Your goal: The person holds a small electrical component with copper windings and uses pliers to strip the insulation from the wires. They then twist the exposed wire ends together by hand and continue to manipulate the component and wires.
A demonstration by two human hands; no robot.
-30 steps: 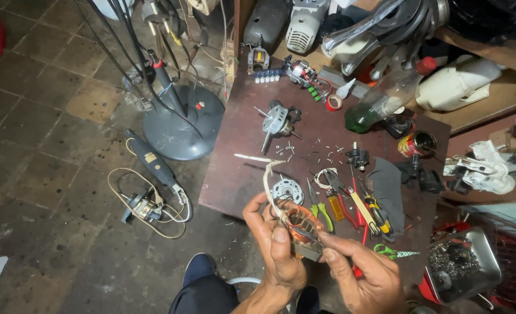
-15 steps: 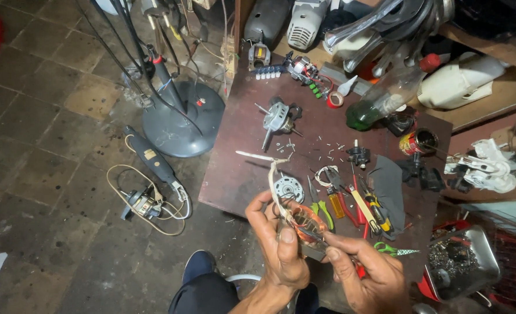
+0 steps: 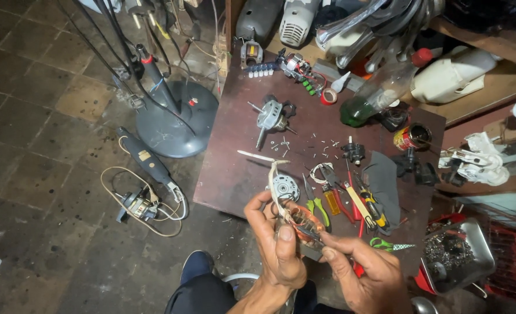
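Dark work table [image 3: 235,157], strewn with tools, above a grey fan base [image 3: 176,125]. Left hand [image 3: 281,256] closed around a copper-wound motor stator [image 3: 302,224], held over the table's near edge. Right hand [image 3: 362,270] pinching a thin tool against the windings.

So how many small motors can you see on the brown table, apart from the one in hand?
2. One silver motor with a shaft lies mid-table; another motor with coloured wires sits at the far edge. Clutter may hide more.
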